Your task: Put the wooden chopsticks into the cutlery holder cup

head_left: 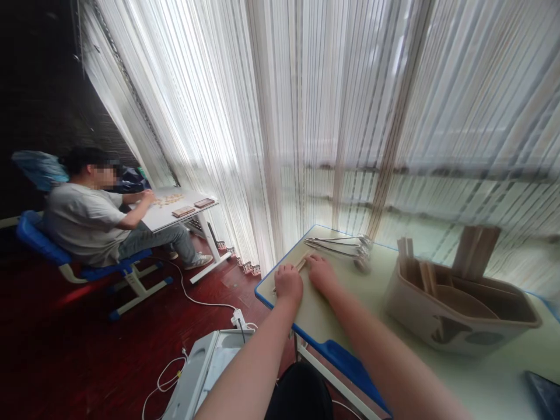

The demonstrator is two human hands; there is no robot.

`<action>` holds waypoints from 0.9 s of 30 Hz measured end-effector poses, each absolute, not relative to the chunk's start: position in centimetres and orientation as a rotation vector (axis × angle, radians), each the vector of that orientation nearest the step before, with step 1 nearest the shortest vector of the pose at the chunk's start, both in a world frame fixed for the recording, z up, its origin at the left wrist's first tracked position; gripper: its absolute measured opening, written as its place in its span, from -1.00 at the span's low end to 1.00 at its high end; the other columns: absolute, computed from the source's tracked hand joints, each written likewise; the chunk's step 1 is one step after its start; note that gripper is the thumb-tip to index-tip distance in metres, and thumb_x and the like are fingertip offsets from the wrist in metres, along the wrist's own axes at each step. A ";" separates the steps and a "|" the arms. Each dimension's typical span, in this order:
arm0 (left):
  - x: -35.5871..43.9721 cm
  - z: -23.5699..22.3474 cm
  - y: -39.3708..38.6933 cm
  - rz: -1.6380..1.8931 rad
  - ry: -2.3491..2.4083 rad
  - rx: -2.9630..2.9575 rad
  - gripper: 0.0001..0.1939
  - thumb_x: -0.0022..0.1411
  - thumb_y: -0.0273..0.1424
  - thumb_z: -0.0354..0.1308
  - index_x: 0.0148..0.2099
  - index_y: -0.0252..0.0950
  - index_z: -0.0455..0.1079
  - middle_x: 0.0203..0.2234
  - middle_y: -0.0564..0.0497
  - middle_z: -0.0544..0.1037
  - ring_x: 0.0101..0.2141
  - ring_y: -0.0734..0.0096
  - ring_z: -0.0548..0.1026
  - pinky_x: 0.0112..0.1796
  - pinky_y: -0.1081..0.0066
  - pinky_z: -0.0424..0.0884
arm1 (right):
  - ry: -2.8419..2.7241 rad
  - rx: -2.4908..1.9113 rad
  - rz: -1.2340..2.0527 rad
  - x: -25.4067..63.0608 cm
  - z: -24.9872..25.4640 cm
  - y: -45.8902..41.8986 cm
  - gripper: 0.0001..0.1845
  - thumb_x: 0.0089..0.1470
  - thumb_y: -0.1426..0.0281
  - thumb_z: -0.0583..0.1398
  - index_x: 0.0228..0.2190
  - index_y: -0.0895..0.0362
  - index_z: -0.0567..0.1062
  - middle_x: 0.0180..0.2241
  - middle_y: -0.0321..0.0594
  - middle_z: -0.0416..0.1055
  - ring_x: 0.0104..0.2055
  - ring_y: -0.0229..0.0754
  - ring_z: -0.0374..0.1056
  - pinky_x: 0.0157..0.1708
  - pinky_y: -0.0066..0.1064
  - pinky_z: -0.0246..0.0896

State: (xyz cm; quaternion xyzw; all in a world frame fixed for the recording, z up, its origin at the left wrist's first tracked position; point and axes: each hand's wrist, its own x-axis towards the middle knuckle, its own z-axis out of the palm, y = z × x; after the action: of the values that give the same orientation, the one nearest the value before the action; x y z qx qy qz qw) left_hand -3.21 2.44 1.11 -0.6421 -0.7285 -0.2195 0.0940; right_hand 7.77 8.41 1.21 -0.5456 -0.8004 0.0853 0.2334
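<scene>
Both my hands rest at the far left corner of a pale table (332,315) with a blue edge. My left hand (288,282) is curled into a fist on the tabletop. My right hand (321,272) lies beside it with its fingers bent down. A few thin wooden sticks (301,263) poke out between the two hands, and both seem to hold them. Just beyond my right hand lies a bundle of metal spoons (345,245).
A beige caddy (455,309) with wooden utensils stands at the right of the table. Sheer curtains (306,116) hang behind. At the left, another person (87,216) sits at a white table (175,210). A cable and power strip (238,319) lie on the red floor.
</scene>
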 end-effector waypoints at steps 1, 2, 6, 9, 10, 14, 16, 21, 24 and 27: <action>-3.2 1.0 2.4 -0.654 -2.153 -1.902 -0.78 0.12 -0.48 -0.05 -0.24 -0.35 0.40 -0.29 -0.13 0.42 -0.19 0.21 0.29 -0.18 0.26 0.17 | -2.191 -1.490 0.222 7.8 1.0 8.5 -0.48 -0.04 0.59 -0.01 -0.03 0.06 0.35 -0.01 -0.16 0.29 0.00 -0.13 0.16 0.02 -0.36 -0.05; -3.3 1.0 2.5 -0.655 -2.147 -1.902 -0.79 0.12 -0.47 -0.04 -0.25 -0.35 0.40 -0.31 -0.13 0.42 -0.20 0.21 0.29 -0.18 0.26 0.17 | -2.177 -1.481 0.212 7.9 0.7 8.6 -0.50 -0.02 0.58 -0.02 -0.03 0.06 0.35 -0.02 -0.16 0.30 0.00 -0.13 0.16 0.02 -0.35 -0.05; -3.2 1.0 2.4 -0.672 -2.122 -1.919 -0.81 0.13 -0.46 -0.03 -0.29 -0.35 0.40 -0.33 -0.12 0.42 -0.21 0.23 0.29 -0.19 0.27 0.17 | -2.105 -1.442 0.199 8.3 -0.4 8.7 -0.49 -0.03 0.58 -0.03 -0.03 0.08 0.35 -0.01 -0.12 0.28 -0.02 -0.14 0.18 0.01 -0.34 -0.01; -3.2 1.2 2.3 -0.691 -2.108 -1.930 -0.82 0.13 -0.45 -0.03 -0.31 -0.35 0.40 -0.33 -0.12 0.42 -0.21 0.23 0.29 -0.18 0.26 0.17 | -1.987 -1.387 0.249 8.5 -1.0 8.9 -0.45 -0.13 0.63 -0.02 -0.06 0.12 0.37 -0.06 -0.11 0.32 -0.06 -0.15 0.22 -0.01 -0.36 0.04; -3.2 1.3 2.2 -0.701 -2.099 -1.930 -0.82 0.13 -0.44 -0.03 -0.31 -0.34 0.39 -0.34 -0.12 0.42 -0.21 0.23 0.29 -0.18 0.26 0.17 | -1.930 -1.370 0.267 8.6 -1.1 9.1 -0.44 -0.16 0.64 -0.02 -0.08 0.13 0.38 -0.09 -0.11 0.34 -0.07 -0.14 0.24 -0.02 -0.36 0.06; -3.0 1.5 1.8 -0.775 -2.053 -1.904 -0.83 0.15 -0.43 -0.05 -0.31 -0.32 0.37 -0.35 -0.09 0.42 -0.23 0.26 0.30 -0.19 0.27 0.19 | -1.725 -1.366 0.283 9.0 -1.3 9.6 -0.51 -0.11 0.61 -0.02 -0.09 0.19 0.35 -0.11 0.01 0.35 -0.06 -0.09 0.26 -0.05 -0.29 0.09; -2.9 1.6 1.7 -0.820 -2.033 -1.897 -0.82 0.17 -0.43 -0.07 -0.30 -0.32 0.36 -0.36 -0.08 0.43 -0.24 0.27 0.32 -0.19 0.28 0.20 | -1.564 -1.359 0.379 9.3 -1.2 9.7 -0.59 -0.04 0.51 0.01 -0.11 0.19 0.35 -0.16 0.03 0.38 -0.12 -0.07 0.31 -0.11 -0.27 0.13; -2.6 1.7 1.4 -0.872 -1.946 -2.016 -0.80 0.20 -0.44 -0.11 -0.29 -0.30 0.35 -0.40 -0.05 0.45 -0.31 0.32 0.37 -0.24 0.33 0.24 | -1.219 -1.151 0.891 10.2 -0.8 9.8 -0.65 -0.07 0.27 0.10 -0.21 0.13 0.38 -0.40 -0.14 0.45 -0.35 -0.14 0.38 -0.35 -0.35 0.22; -2.6 1.7 1.3 -0.879 -1.897 -2.077 -0.81 0.19 -0.44 -0.10 -0.27 -0.29 0.35 -0.40 -0.04 0.47 -0.32 0.33 0.40 -0.25 0.34 0.26 | -1.102 -1.076 1.035 10.4 -0.6 10.0 -0.63 -0.09 0.23 0.09 -0.24 0.16 0.37 -0.45 -0.20 0.43 -0.42 -0.19 0.37 -0.43 -0.39 0.25; -2.6 1.7 1.1 -0.881 -1.868 -2.115 -0.81 0.19 -0.45 -0.09 -0.26 -0.28 0.35 -0.39 -0.03 0.49 -0.32 0.35 0.41 -0.25 0.36 0.28 | -1.020 -1.042 1.084 10.5 -0.5 10.2 -0.62 -0.13 0.21 0.12 -0.27 0.17 0.37 -0.46 -0.23 0.42 -0.46 -0.23 0.35 -0.49 -0.42 0.24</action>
State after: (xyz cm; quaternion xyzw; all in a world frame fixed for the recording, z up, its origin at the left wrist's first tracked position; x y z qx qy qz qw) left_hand -2.59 1.12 1.67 -0.7124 -0.6292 -0.2966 0.0924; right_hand 10.46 10.16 -0.51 -0.4524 -0.4425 0.4705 0.6149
